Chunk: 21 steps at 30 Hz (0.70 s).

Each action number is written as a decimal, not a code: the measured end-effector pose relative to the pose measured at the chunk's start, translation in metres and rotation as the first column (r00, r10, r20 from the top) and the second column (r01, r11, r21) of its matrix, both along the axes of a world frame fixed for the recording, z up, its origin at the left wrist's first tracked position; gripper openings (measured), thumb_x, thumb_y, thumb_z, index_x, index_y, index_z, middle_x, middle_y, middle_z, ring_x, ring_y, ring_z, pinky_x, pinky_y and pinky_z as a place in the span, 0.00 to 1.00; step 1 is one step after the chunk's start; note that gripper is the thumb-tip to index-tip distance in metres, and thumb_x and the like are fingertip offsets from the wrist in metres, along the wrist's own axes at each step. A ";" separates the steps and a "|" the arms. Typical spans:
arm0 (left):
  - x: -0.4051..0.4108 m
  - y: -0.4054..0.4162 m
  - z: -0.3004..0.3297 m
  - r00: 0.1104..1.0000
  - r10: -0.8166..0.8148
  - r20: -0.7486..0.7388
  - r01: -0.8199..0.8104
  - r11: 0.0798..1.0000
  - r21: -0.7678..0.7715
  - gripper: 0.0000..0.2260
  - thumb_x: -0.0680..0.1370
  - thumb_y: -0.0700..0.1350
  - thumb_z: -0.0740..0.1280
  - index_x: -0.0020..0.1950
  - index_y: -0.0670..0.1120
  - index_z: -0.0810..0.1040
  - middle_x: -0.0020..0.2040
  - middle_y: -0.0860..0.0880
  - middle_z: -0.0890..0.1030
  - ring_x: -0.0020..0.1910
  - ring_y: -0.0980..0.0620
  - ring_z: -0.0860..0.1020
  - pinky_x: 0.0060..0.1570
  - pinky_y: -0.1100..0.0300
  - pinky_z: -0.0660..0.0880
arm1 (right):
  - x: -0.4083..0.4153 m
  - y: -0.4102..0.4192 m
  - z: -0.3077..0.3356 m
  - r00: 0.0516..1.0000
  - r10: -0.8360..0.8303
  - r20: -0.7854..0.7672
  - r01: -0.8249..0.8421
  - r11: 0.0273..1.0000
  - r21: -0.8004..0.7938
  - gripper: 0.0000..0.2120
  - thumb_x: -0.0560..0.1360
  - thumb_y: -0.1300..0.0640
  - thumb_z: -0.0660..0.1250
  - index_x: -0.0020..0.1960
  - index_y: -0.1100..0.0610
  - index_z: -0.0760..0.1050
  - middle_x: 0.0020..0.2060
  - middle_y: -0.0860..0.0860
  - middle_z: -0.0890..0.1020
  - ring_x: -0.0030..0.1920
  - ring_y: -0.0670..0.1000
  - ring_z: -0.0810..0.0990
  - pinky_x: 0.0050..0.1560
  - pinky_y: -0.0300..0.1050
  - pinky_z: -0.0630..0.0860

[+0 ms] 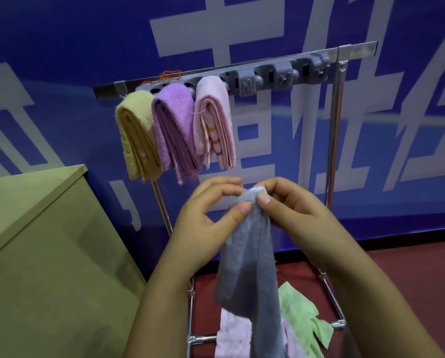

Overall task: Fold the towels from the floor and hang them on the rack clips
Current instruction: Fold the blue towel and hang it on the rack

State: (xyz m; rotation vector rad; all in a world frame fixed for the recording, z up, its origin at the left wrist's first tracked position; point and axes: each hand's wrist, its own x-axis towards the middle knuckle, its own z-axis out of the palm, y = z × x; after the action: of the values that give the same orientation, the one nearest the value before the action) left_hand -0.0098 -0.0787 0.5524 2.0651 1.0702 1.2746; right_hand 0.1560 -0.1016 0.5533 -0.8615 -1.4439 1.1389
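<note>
Below the rack's clip bar (pixel 281 73), a grey towel (pixel 250 267) is held up by both hands, its top edge bunched into a narrow fold and the rest hanging straight down. The left hand (pixel 206 223) is pinched on that top edge between thumb and forefinger, and the right hand (pixel 291 210) is pinched on it just beside, so the two hands are drawn close together around the cloth. On the rack (pixel 335 156), three folded towels are held by the leftmost clips: a yellow towel (pixel 136 135), a purple towel (pixel 175 127) touching it, and a pink towel (pixel 213 122) next along. Three grey clips (pixel 283 74) further to the right carry nothing. On the red floor (pixel 397 275), between the rack's lower rails, a light green towel (pixel 301 316) and a pale pink towel (pixel 233 337) are left crumpled, partly hidden behind the hanging grey one. A tan cabinet (pixel 43 254) is seen at the left, beside the rack, against a blue banner wall (pixel 61 47).
</note>
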 end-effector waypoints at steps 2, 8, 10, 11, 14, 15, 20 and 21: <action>0.004 0.000 -0.001 0.996 -0.015 0.090 0.022 0.997 -0.079 0.03 0.73 0.46 0.72 0.45 0.51 0.79 0.51 0.57 0.82 0.57 0.61 0.77 0.56 0.63 0.74 | 0.000 0.001 0.001 0.999 -0.025 0.038 0.024 0.999 0.029 0.08 0.75 0.59 0.65 0.53 0.60 0.77 0.43 0.47 0.84 0.49 0.44 0.82 0.49 0.36 0.77; -0.007 0.009 -0.007 0.995 -0.068 -0.079 0.053 0.982 -0.181 0.10 0.70 0.47 0.75 0.43 0.52 0.74 0.43 0.53 0.81 0.47 0.55 0.80 0.50 0.54 0.77 | 0.004 0.005 0.002 0.985 -0.151 -0.080 0.155 0.987 0.046 0.03 0.75 0.62 0.65 0.45 0.58 0.78 0.34 0.48 0.83 0.38 0.44 0.82 0.39 0.34 0.77; -0.018 0.010 -0.010 0.990 -0.069 -0.120 0.043 0.977 -0.207 0.10 0.69 0.48 0.75 0.43 0.50 0.76 0.43 0.50 0.82 0.46 0.50 0.80 0.49 0.48 0.77 | 0.012 0.009 0.005 0.973 -0.179 -0.146 0.186 0.982 0.039 0.03 0.74 0.62 0.66 0.45 0.59 0.78 0.33 0.47 0.83 0.37 0.43 0.81 0.39 0.34 0.77; -0.024 0.010 -0.011 0.993 -0.062 -0.097 0.040 0.974 -0.221 0.10 0.68 0.48 0.75 0.42 0.49 0.76 0.42 0.48 0.82 0.45 0.47 0.80 0.49 0.47 0.77 | 0.016 0.010 0.006 0.968 -0.196 -0.158 0.204 0.978 0.036 0.03 0.73 0.62 0.66 0.44 0.59 0.78 0.33 0.47 0.83 0.37 0.43 0.81 0.39 0.33 0.77; -0.044 0.014 -0.010 0.997 -0.016 -0.078 -0.005 0.965 -0.261 0.09 0.66 0.48 0.75 0.41 0.47 0.79 0.41 0.46 0.83 0.43 0.45 0.81 0.47 0.47 0.77 | 0.027 0.014 0.007 0.955 -0.243 -0.169 0.248 0.969 0.013 0.02 0.71 0.62 0.68 0.43 0.58 0.79 0.32 0.46 0.83 0.37 0.42 0.82 0.40 0.33 0.77; -0.049 0.015 -0.009 0.995 -0.006 -0.102 -0.021 0.965 -0.262 0.07 0.68 0.46 0.76 0.40 0.48 0.80 0.41 0.46 0.83 0.43 0.47 0.82 0.48 0.46 0.78 | 0.031 0.016 0.006 0.951 -0.262 -0.166 0.266 0.964 0.003 0.02 0.70 0.61 0.69 0.43 0.57 0.79 0.32 0.47 0.84 0.37 0.43 0.82 0.40 0.34 0.78; -0.054 0.017 0.009 0.988 0.078 0.133 -0.064 0.992 -0.106 0.11 0.69 0.39 0.72 0.36 0.57 0.83 0.34 0.57 0.82 0.34 0.63 0.79 0.38 0.68 0.75 | 0.043 0.015 0.017 0.955 -0.288 -0.069 0.292 0.954 0.069 0.04 0.70 0.59 0.69 0.43 0.58 0.79 0.31 0.46 0.84 0.36 0.41 0.82 0.38 0.32 0.77; -0.053 0.017 0.016 0.967 0.069 0.245 -0.054 0.996 -0.068 0.08 0.67 0.43 0.72 0.35 0.58 0.83 0.33 0.57 0.82 0.33 0.63 0.78 0.36 0.70 0.74 | 0.045 0.012 0.024 0.960 -0.274 -0.059 0.279 0.954 0.110 0.06 0.68 0.56 0.69 0.43 0.58 0.79 0.31 0.46 0.84 0.36 0.41 0.82 0.38 0.31 0.77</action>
State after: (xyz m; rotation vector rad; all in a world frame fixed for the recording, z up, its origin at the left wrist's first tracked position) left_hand -0.0629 -0.0617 0.5686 1.7837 1.0512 1.4669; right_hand 0.2015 -0.0892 0.5775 -0.9180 -1.2938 0.8482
